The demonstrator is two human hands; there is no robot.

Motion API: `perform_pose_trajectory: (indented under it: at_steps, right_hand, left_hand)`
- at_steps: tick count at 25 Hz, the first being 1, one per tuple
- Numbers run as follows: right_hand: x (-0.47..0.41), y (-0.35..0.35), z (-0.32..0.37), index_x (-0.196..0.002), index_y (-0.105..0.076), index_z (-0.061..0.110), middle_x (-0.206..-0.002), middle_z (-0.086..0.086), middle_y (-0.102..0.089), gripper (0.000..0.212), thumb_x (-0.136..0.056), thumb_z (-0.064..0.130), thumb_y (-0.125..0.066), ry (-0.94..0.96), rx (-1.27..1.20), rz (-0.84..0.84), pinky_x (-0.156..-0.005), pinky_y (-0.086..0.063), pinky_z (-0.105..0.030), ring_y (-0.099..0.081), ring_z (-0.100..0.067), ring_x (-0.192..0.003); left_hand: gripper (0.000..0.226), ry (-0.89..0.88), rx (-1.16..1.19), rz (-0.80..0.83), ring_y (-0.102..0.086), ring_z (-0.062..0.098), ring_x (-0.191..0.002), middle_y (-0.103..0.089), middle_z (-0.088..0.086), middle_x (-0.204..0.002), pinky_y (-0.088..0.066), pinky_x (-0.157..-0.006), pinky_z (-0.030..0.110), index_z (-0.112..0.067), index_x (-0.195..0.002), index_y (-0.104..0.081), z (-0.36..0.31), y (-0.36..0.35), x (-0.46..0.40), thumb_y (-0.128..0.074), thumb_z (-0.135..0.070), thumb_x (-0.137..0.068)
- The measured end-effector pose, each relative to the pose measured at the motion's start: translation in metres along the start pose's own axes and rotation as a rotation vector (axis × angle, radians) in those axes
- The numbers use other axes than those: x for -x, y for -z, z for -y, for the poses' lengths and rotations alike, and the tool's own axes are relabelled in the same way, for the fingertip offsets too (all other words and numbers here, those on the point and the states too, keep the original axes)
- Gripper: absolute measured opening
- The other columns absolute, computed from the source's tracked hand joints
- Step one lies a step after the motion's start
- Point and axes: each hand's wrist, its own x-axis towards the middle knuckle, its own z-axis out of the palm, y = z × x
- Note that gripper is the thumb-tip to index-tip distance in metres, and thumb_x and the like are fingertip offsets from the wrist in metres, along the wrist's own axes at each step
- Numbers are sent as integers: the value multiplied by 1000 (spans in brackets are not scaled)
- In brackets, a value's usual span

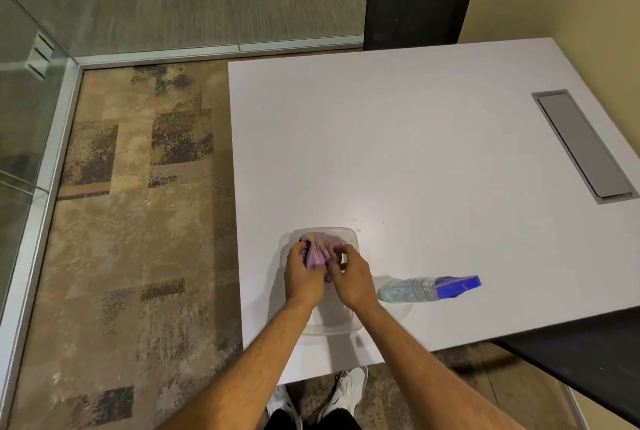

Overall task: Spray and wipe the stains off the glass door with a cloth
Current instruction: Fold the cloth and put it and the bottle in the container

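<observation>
Gripping purple cloth (pixel 320 254) w/ left hand (pixel 302 278) & right hand (pixel 350 280) over clear tub (pixel 349 235) (spray bottle (pixel 427 288) lying beside).

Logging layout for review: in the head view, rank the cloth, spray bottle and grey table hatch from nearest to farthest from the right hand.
1. Cloth, gripped by the right hand.
2. Spray bottle, lying to its right.
3. Grey table hatch, far right.

You stand at a white bench (pixel 415 152) with a grey cable hatch (pixel 585 145) set into its far right side, a clear plastic tub (pixel 349 239) near its front edge, patchy brown carpet (pixel 138 221) to the left, and white shoes (pixel 349 391) below.
</observation>
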Motion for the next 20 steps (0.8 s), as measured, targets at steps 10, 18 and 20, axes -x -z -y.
perform_pose_trajectory:
  at_steps: [10, 18, 20]
  right_hand:
    - [13, 14, 3, -139, -53, 13, -119, 10, -57, 42, -97, 6, -54, 56, -90, 22, -83, -39, -4, -54, -7, -105]
    - [63, 57, 46, -130, -59, 17, -111, 4, -66, 33, -98, 10, -57, 129, -191, -22, -74, -44, 2, -63, -10, -100]
    - [80, 74, 59, -128, -60, 18, -110, 2, -68, 32, -97, 9, -57, 165, -192, -19, -75, -45, -1, -64, -8, -98]
  left_hand:
    - [74, -25, -63, 104, -55, 27, -133, -53, 5, -150, -52, -106, 33, -19, -160, -34, 6, 8, 5, -65, 0, -95]
    - [50, -111, -73, 89, -59, 24, -124, -59, 4, -140, -52, -95, 29, -20, -147, -51, -32, 43, 61, -64, -10, -100]
    - [43, -150, -85, 86, -61, 22, -118, -62, 4, -134, -55, -92, 27, -20, -141, -55, -48, 50, 80, -64, -9, -100]
